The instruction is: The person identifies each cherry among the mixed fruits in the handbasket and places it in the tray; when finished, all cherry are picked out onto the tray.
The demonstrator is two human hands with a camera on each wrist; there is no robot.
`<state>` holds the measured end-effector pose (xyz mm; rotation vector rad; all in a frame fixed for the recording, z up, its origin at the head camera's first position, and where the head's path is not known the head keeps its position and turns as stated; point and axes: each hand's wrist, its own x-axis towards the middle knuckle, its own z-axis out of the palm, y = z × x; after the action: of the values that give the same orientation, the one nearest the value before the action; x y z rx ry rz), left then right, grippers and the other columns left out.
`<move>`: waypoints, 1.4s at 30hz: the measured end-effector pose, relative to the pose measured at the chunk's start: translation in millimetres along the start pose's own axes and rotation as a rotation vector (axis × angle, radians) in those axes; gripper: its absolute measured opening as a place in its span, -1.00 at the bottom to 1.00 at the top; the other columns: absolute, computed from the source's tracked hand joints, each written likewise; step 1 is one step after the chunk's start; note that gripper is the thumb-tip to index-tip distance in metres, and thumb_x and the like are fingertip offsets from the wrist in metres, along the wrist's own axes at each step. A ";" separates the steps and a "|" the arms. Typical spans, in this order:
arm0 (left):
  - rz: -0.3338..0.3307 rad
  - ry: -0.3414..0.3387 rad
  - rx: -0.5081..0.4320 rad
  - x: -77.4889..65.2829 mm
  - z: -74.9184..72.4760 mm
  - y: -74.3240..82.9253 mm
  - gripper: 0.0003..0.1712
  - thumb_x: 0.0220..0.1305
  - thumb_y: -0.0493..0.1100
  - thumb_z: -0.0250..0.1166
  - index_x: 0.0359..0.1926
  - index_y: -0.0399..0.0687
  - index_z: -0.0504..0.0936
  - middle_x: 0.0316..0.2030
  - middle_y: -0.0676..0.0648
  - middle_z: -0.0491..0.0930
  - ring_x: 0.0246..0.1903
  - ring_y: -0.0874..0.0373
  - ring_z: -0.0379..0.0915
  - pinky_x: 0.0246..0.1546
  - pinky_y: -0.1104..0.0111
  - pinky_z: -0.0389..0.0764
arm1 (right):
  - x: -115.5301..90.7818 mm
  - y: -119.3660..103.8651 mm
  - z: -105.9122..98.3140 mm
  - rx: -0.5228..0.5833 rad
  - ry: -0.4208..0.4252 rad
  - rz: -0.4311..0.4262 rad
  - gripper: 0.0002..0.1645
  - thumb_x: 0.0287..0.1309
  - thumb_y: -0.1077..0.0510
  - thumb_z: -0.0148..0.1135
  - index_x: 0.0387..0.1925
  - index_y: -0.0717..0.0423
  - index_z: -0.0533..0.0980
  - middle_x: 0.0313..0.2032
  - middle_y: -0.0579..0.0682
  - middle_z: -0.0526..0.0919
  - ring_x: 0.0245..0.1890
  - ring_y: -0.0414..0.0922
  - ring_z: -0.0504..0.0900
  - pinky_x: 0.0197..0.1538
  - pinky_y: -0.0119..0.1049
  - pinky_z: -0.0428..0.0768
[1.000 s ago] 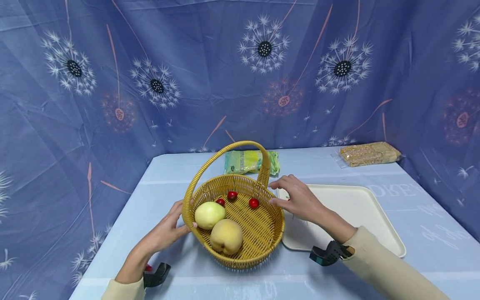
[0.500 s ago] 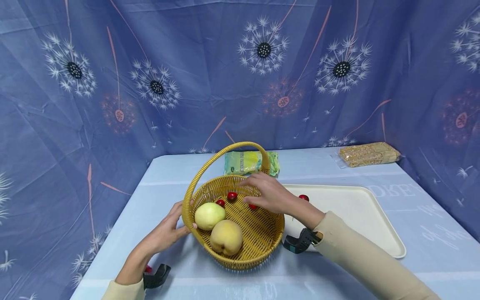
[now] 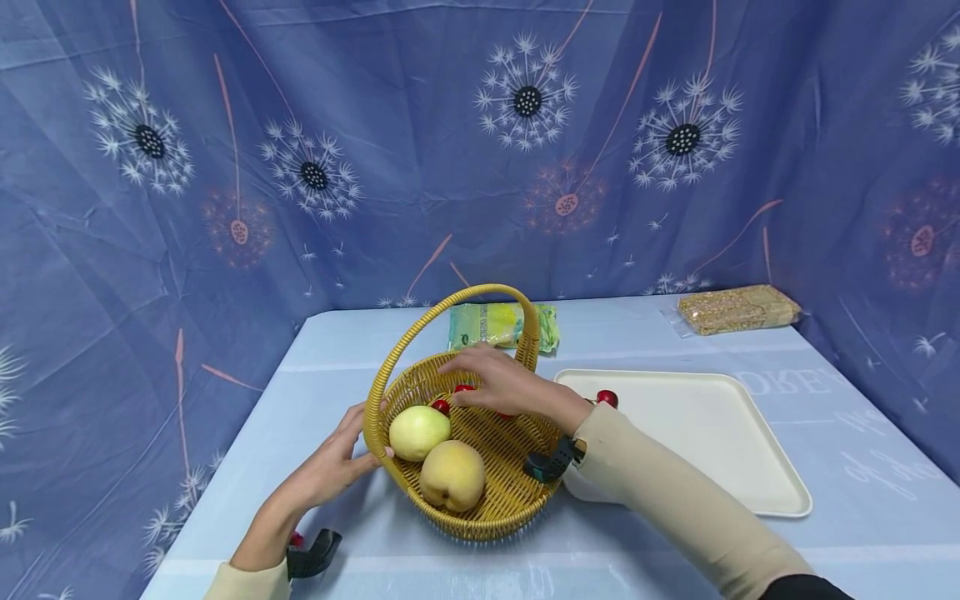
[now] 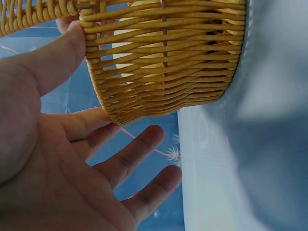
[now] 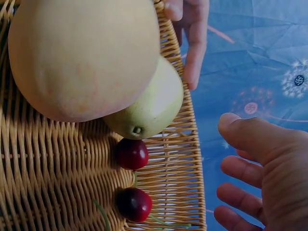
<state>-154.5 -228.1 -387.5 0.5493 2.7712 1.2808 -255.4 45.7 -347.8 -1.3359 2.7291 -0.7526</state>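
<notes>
A woven yellow basket [image 3: 525, 492] with an arched handle stands on the table, holding a peach [image 3: 453, 476], a pale green pear [image 3: 419, 433] and several red cherries [image 3: 441, 407]. My left hand [image 3: 337, 458] grips the basket's left rim by the handle's base. In the left wrist view its thumb [image 4: 62, 53] lies at the rim, and the outer fingers stretch free. Over the basket, beneath the handle, my right hand [image 3: 498, 382] reaches in with fingers loosely bent and nothing in them. It partly hides two cherries. The right wrist view shows two cherries with green stems [image 5: 134, 204] beside the pear.
To the right lies a cream tray [image 3: 697, 442] with a cherry [image 3: 607, 398] at its left side. A green-yellow packet [image 3: 487, 325] is behind the basket, and a packet of grains [image 3: 738, 308] lies at the back right. Something red [image 3: 297, 539] shows beside the left wrist.
My right hand has moved left from the basket's right rim to over its inside. The cherry on the tray has come into view. My left hand and the basket have stayed put.
</notes>
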 end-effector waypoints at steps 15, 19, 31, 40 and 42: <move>-0.023 -0.004 -0.001 0.9 -0.6 -1.3 -0.20 0.24 -0.05 0.26 0.43 0.03 0.11 0.38 -0.18 0.08 0.41 -0.23 -0.10 0.23 -0.37 -0.01 | 23.5 12.5 21.8 -0.050 -0.149 0.037 -0.45 0.18 -0.03 0.25 0.21 -0.06 0.43 0.19 -0.10 0.50 0.26 -0.12 0.40 0.45 -0.13 0.16; -0.022 -0.007 0.001 1.1 -0.5 -1.5 -0.19 0.25 -0.05 0.25 0.44 0.02 0.09 0.38 -0.17 0.07 0.41 -0.24 -0.10 0.22 -0.38 0.00 | 25.7 15.3 27.3 -0.022 -0.195 0.048 -0.45 0.18 0.01 0.25 0.22 -0.07 0.42 0.16 -0.06 0.52 0.03 -0.15 0.52 0.12 -0.20 0.48; -0.012 -0.006 0.006 -1.2 1.1 -0.1 -0.22 0.25 -0.04 0.25 0.42 0.00 0.13 0.38 -0.22 0.08 0.40 -0.27 -0.10 0.23 -0.37 0.01 | 30.8 21.0 39.5 -0.068 -0.310 0.001 -0.40 0.18 0.10 0.25 0.27 -0.17 0.37 0.19 -0.13 0.47 -0.17 -0.26 0.56 -0.07 -0.36 0.51; -0.005 -0.001 0.005 -0.8 1.1 1.2 -0.21 0.24 -0.05 0.26 0.42 -0.02 0.13 0.37 -0.23 0.09 0.40 -0.26 -0.09 0.23 -0.36 0.03 | 32.7 19.7 43.9 -0.099 -0.364 -0.014 -0.37 0.17 0.17 0.23 0.28 -0.23 0.35 0.25 -0.14 0.43 0.28 -0.16 0.38 0.32 -0.23 0.37; -0.001 0.000 0.006 -0.5 1.1 1.4 -0.21 0.24 -0.06 0.26 0.42 -0.03 0.14 0.37 -0.23 0.10 0.39 -0.26 -0.09 0.23 -0.36 0.03 | 32.4 19.5 43.6 -0.104 -0.372 -0.001 -0.39 0.17 0.16 0.23 0.26 -0.21 0.37 0.24 -0.14 0.44 0.26 -0.17 0.40 0.30 -0.24 0.39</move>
<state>-153.4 -226.6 -387.3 0.5475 2.7763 1.2723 -281.1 13.5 -388.3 -1.3377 2.4973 -0.3223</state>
